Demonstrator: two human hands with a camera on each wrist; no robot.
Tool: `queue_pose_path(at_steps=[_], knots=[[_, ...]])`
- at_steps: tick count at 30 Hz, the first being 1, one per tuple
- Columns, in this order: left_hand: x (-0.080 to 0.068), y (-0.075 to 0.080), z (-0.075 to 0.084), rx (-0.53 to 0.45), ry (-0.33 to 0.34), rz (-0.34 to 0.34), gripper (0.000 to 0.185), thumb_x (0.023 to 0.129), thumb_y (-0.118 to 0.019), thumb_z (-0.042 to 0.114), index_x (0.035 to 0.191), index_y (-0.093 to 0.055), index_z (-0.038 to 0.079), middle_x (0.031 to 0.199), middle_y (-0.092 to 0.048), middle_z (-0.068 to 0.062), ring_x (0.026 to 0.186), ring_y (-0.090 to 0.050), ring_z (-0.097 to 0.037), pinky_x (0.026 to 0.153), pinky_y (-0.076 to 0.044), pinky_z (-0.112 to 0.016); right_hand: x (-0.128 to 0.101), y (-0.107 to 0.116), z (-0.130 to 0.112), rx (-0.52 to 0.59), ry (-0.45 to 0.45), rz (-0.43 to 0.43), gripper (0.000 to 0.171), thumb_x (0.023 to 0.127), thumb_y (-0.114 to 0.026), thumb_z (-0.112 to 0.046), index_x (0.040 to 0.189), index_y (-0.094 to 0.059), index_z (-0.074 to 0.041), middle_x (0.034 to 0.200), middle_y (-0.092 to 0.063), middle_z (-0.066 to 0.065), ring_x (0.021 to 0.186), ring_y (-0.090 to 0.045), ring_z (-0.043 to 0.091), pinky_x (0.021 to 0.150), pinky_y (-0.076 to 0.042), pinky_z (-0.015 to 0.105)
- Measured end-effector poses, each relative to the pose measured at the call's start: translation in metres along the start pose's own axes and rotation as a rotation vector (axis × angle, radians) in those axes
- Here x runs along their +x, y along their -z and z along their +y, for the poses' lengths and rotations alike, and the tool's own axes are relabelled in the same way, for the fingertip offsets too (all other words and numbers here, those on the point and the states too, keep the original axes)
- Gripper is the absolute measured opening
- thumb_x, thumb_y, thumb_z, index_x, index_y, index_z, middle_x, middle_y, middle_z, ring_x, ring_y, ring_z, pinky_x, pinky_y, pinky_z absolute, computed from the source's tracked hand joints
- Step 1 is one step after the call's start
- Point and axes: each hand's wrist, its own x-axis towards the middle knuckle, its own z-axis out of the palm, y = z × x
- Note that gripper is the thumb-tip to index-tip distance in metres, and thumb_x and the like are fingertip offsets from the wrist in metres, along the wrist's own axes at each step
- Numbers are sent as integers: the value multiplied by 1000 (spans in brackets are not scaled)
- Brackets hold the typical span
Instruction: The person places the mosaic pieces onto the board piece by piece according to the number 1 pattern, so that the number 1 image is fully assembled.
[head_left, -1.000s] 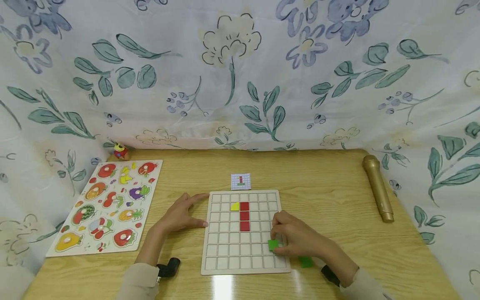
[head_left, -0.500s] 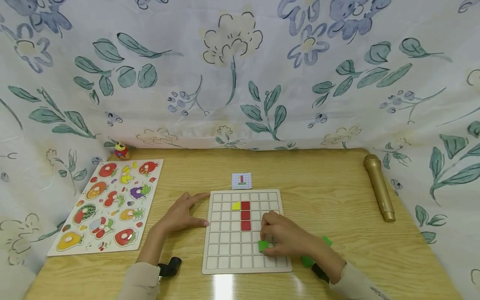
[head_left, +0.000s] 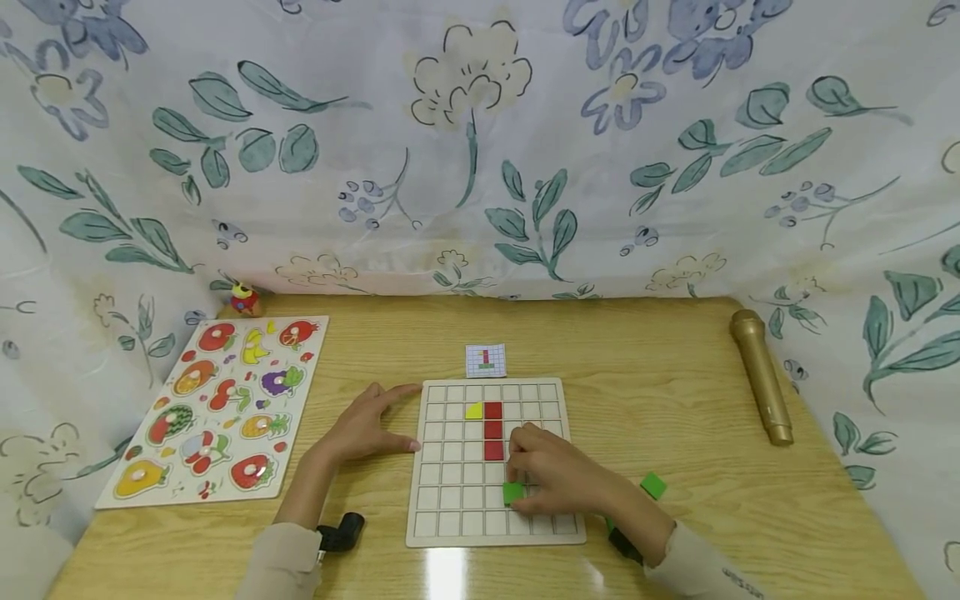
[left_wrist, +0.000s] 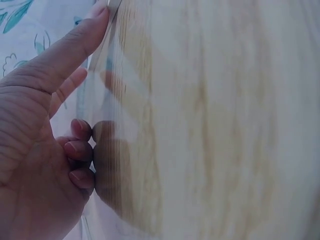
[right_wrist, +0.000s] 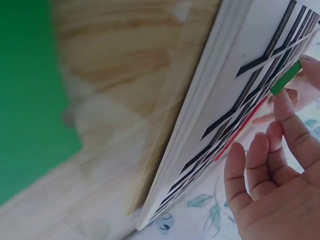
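Observation:
A pale grid board lies in the middle of the table in the head view. My right hand pinches a green square tile between thumb and index finger, over its lower middle cells. The right wrist view shows this green tile tilted at the grid lines. On the board, three red squares form a column, with a yellow piece left of the top one. The thumb and index finger of my left hand stretch to the board's left edge; its other fingers curl at the tabletop.
A small printed grid card lies behind the board. Right of it, a loose green tile sits by my forearm, another partly hidden under the wrist. A fruit puzzle board, a toy figure and a gold microphone stand around.
My right hand has slid left across the board with the green tile, from the right-hand cells to below the red column. The left hand keeps its place.

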Motion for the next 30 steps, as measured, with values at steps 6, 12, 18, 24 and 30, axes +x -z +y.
queue_pose_path(at_steps=[6, 12, 18, 24, 30], knots=[[0, 1, 0, 3, -7, 2, 90, 68, -89, 45, 147, -50, 28, 89, -35, -7, 77, -34, -20, 65, -29, -34, 3, -2, -3, -20, 5, 21, 19, 74, -83, -28, 82, -73, -14, 90, -45, -11, 85, -36, 6, 77, -38, 20], [-1, 1, 0, -7, -12, 1, 90, 68, -89, 44, 147, -50, 27, 89, -35, -7, 77, -34, -21, 65, -28, -34, 9, -4, -5, -65, 14, 60, 18, 75, -80, -28, 80, -69, -14, 91, -46, -9, 85, -37, 7, 75, -37, 19], [-1, 1, 0, -13, -1, 0, 90, 68, -89, 44, 147, -49, 27, 89, -35, -8, 77, -34, -21, 65, -29, -34, 18, -3, -11, -121, 13, 66, 19, 76, -79, -28, 82, -69, -13, 93, -48, -6, 85, -38, 9, 76, -38, 22], [-1, 0, 0, -1, 8, 5, 90, 68, -89, 45, 147, -49, 28, 90, -36, -8, 78, -35, -21, 66, -29, -34, 29, -6, -16, -137, 16, 79, 19, 76, -80, -28, 82, -70, -13, 94, -49, -6, 89, -40, 10, 78, -39, 23], [-1, 0, 0, 12, 7, 8, 90, 68, -89, 46, 147, -50, 27, 90, -36, -7, 78, -34, -20, 66, -29, -34, 38, -13, -19, -201, 0, 92, 18, 77, -79, -29, 78, -67, -16, 97, -50, -5, 94, -41, 13, 82, -43, 29]])
